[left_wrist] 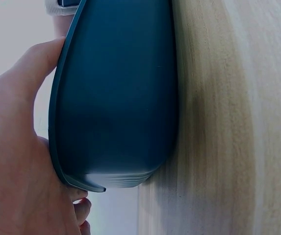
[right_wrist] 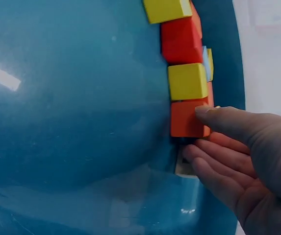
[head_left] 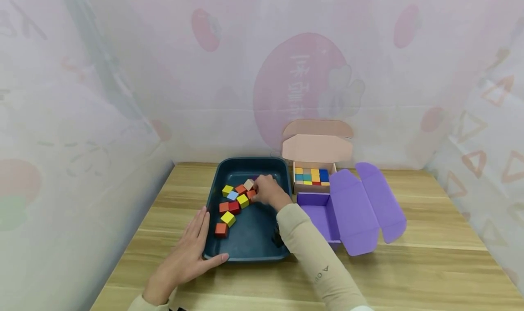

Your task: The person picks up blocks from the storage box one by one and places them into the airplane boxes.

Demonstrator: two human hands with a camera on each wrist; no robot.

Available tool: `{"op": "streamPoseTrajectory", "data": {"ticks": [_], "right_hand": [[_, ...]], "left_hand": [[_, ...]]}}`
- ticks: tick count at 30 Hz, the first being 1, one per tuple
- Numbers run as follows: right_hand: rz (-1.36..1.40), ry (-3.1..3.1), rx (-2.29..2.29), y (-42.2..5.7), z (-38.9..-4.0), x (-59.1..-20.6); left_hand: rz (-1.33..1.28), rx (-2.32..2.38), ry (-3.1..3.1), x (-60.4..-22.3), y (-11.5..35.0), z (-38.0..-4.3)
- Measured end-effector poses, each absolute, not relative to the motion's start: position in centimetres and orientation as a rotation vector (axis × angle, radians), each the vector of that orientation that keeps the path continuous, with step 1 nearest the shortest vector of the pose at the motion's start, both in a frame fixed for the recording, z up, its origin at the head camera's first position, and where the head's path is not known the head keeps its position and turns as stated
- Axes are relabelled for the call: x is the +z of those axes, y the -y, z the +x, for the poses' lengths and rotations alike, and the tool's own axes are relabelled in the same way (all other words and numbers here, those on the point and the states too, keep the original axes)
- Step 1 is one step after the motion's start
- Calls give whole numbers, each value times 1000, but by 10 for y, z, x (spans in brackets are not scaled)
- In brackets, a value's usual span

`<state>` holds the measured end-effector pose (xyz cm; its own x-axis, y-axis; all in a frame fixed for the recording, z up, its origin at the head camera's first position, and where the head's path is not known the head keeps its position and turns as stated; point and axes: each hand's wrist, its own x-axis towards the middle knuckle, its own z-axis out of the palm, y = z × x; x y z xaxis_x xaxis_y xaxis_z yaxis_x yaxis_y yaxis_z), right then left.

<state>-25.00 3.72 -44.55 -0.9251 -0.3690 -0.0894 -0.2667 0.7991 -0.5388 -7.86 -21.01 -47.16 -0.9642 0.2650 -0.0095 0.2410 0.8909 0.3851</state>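
A dark blue tray (head_left: 258, 252) holds several small cubes in yellow, red, orange, light blue and bare wood. My left hand (head_left: 186, 249) rests at its near left corner, thumb along the front rim and straight fingers along the left side; the left wrist view shows this hand (left_wrist: 27, 142) against the tray's rim. Reaching into the tray, my right hand (head_left: 268, 190) is at the right end of the cubes. In the right wrist view its thumb and fingers pinch an orange cube (right_wrist: 187, 120) beside a yellow cube (right_wrist: 187, 82). A pale wooden block (right_wrist: 185, 169) lies partly behind the fingertips.
Right of the tray, an open purple box (head_left: 317, 211) has its lid (head_left: 356, 211) folded out to the right. Behind it stands an open pinkish box (head_left: 313, 188) with several coloured blocks inside. A patterned cloth (head_left: 229, 97) hangs around the wooden table (head_left: 430, 265).
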Motion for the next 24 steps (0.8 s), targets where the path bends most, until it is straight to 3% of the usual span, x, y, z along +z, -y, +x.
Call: {"op": "streamPoseTrajectory", "data": {"ticks": [14, 24], "right_hand": [[-539, -2809, -832, -43, -252, -451], [-598, -2827, -842, -60, -248, -431]], "left_hand": [[406, 605, -2989, -472, 210, -79], [412, 586, -2997, -470, 210, -80]]}}
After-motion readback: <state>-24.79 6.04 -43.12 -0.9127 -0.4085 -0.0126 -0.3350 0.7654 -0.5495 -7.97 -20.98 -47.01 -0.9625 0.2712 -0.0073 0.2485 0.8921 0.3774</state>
